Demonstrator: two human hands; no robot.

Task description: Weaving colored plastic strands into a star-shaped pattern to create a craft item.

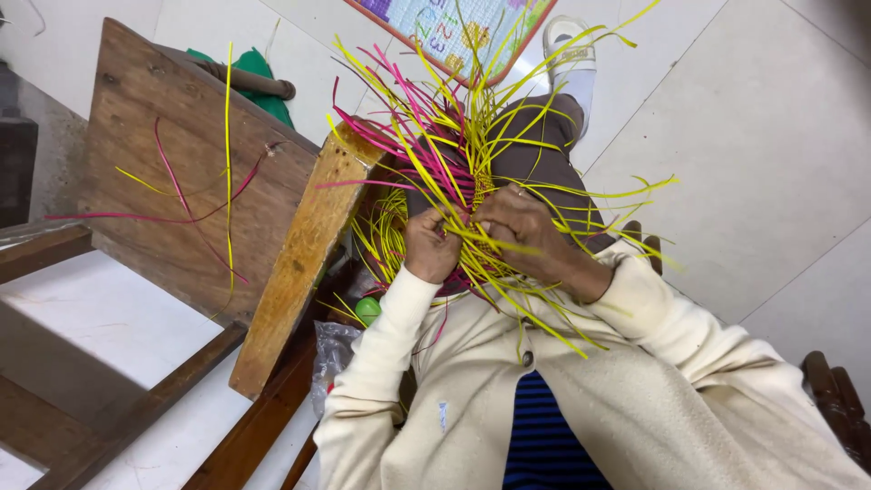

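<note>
Over the lap, left hand (430, 245) and right hand (522, 231) grip the woven strips (454, 145).

**What I have on**

I wear a cream knitted cardigan (635, 381) of soft, slightly fuzzy wool, its long sleeves ending in plain cuffs at my wrists. It hangs open down the front, with one small round dark button (527, 359) showing at the edge near the top. A tiny pale blue mark sits on the left front panel. Beneath it shows a garment of dark blue and black horizontal stripes (544, 436). My legs are covered in dull brown cloth (535, 154). On my foot is a white sock inside a white sandal with a broad strap (570, 50). A thin ring (520, 191) circles one finger of my right hand.
</note>
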